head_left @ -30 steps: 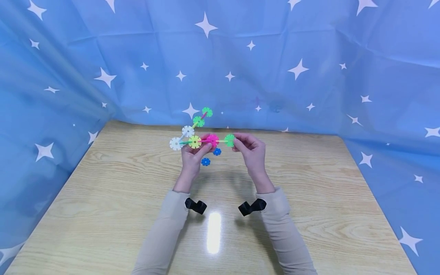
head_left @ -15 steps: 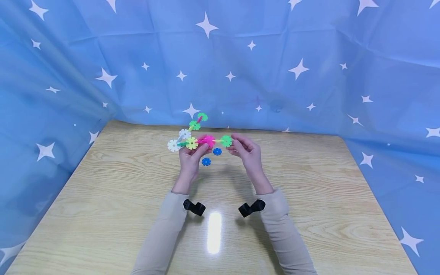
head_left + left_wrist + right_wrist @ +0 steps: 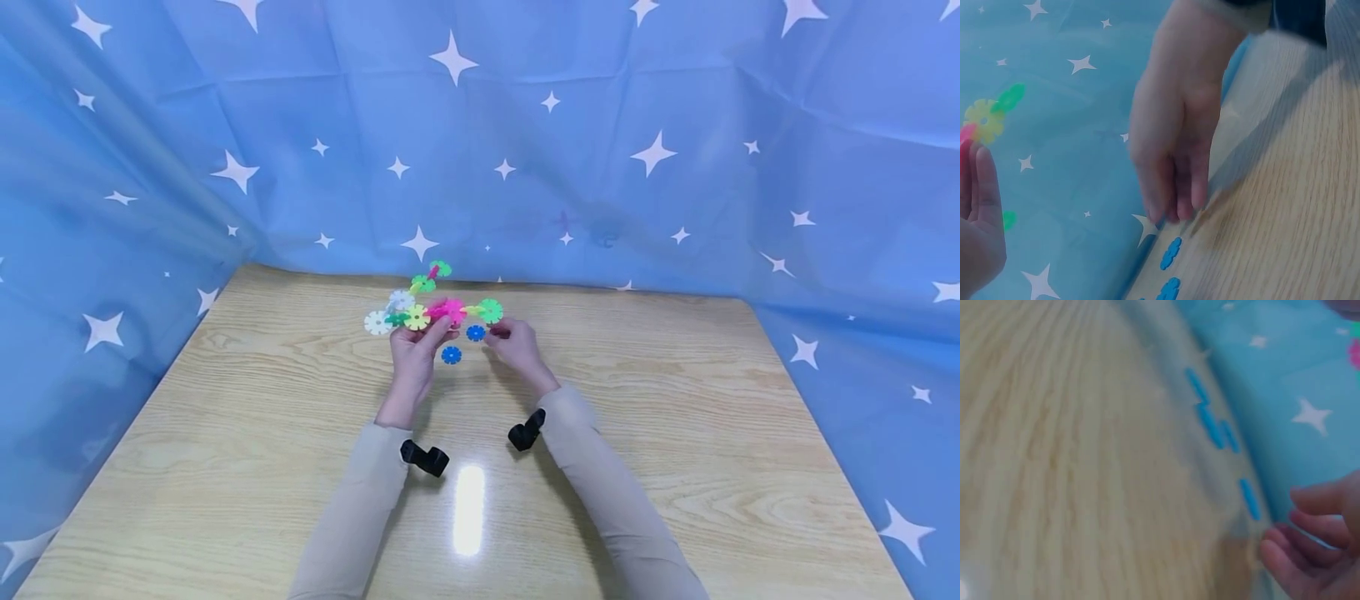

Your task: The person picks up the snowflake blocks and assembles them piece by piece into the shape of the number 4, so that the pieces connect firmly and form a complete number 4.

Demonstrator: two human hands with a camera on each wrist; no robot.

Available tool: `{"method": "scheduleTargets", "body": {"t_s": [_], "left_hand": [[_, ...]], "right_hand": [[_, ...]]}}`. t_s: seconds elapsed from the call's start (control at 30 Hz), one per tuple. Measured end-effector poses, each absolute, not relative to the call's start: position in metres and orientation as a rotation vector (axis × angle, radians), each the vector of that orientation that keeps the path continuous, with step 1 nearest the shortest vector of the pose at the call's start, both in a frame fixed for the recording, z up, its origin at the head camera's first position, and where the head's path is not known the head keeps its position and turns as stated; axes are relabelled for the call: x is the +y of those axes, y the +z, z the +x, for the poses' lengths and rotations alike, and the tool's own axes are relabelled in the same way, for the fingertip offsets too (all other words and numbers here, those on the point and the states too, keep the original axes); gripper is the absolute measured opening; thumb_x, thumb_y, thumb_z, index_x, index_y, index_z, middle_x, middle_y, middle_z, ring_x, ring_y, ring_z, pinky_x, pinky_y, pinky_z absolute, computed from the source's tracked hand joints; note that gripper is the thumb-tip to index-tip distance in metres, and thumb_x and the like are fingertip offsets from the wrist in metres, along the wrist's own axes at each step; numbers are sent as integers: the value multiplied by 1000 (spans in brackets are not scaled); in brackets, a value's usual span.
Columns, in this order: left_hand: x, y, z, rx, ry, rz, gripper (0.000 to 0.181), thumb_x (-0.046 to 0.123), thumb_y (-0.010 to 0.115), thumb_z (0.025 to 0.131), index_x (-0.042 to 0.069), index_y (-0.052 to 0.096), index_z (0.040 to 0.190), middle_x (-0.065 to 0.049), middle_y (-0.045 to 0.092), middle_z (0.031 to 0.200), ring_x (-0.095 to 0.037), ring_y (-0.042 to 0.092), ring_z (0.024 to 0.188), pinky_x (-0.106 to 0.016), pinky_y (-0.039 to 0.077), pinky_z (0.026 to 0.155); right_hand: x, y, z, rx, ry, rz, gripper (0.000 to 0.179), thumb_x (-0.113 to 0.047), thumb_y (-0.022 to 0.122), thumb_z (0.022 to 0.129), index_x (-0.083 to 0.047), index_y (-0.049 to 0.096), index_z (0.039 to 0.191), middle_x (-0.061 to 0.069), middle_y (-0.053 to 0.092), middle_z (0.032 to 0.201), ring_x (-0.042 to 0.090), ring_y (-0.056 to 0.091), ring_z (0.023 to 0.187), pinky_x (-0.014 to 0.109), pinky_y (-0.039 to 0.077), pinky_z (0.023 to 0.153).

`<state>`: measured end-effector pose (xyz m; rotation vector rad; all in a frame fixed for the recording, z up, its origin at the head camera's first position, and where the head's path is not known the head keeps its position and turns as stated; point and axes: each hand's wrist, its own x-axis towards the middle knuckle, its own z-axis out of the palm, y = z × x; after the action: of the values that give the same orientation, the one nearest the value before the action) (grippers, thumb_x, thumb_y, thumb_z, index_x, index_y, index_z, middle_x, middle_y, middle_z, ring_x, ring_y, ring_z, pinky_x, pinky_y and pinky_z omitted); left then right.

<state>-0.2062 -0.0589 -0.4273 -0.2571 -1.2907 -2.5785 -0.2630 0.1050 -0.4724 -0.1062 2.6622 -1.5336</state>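
Note:
A chain of slotted snowflake discs point(image 3: 417, 318) in white, green, yellow and pink is held up above the table. My left hand point(image 3: 412, 360) pinches it at the pink disc point(image 3: 453, 312), thumb in front; the chain's green end disc point(image 3: 491, 312) sticks out to the right. My right hand point(image 3: 516, 345) is low beside a blue disc point(image 3: 476, 333), fingertips right at its edge. In the right wrist view its fingers point(image 3: 1280, 565) are loosely bent with a gap between them and hold nothing. A second blue disc point(image 3: 452, 355) lies nearer to me.
Several blue discs point(image 3: 1210, 426) lie in a loose line on the wooden table point(image 3: 247, 467), as the right wrist view shows. Behind the table's far edge hangs a blue curtain point(image 3: 570, 200) with white stars. Black wrist mounts point(image 3: 425, 458) sit on the sleeves.
My right hand has let go of the green end disc and come down left toward the blue disc. The chain, still in my left hand, has shifted slightly left and its far arm has dipped.

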Motion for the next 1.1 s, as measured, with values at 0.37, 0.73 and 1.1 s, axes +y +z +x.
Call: {"method": "scheduleTargets", "body": {"t_s": [0.37,0.73,1.1], "left_hand": [[-54,-429,-203,-1310,-2621,-151,24,-7,60,87,14,71,91,-5,69,105,-13,68,77,-27,58,73],[-54,-430,-206,-1284,-2616,-193,25,-9,59,86,12,72,91,-12,68,106,-14,68,76,-28,59,71],[-56,-428,-208,-1289,-2573,-158,24,-8,60,86,13,72,89,-3,70,98,-14,68,74,-29,59,72]], "right_hand": [[85,-472,-278,2919,-985,-230,22,-4,66,84,2,53,101,11,55,91,24,54,85,34,50,78],[91,-461,-274,2798,-1035,-148,16,-2,68,82,1,57,92,9,56,83,22,52,76,31,48,69],[99,-454,-227,2734,-1630,-241,15,1,66,84,3,69,98,13,68,76,19,64,63,23,53,53]]}}
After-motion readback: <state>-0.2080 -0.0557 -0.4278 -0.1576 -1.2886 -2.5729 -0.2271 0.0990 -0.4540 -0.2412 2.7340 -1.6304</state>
